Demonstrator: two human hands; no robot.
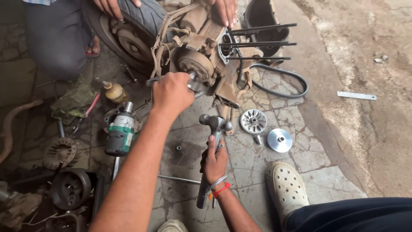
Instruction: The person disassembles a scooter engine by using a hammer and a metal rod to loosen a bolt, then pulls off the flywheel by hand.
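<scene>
at twelve o'clock of the cracked stone floor, a grimy tan scooter engine block with round clutch drum is lying on its side, its black ribbed rear tyre at eleven o'clock. the left hand is clenching around a slim metal tool shank, pressing its tip against the lower edge of the drum; whether the tool is a punch or a wrench cannot be told. the right hand is gripping the grey metal handle of a steel ball-peen hammer midway along, head raised at six o'clock from the drum and apart from the shank. judged as a striking step, it is calling for the shank to be kept square to the drum, the grip to be moved nearer the handle's end, and the blow to be landing flat on the shank's end, clear of the left knuckles. another person's hands are steadying the block and tyre from twelve o'clock. a black toothed drive belt is lying at two o'clock, a toothed silver pulley disc and a smooth silver pulley face at four o'clock, a green and black power impact wrench at eight o'clock.
</scene>
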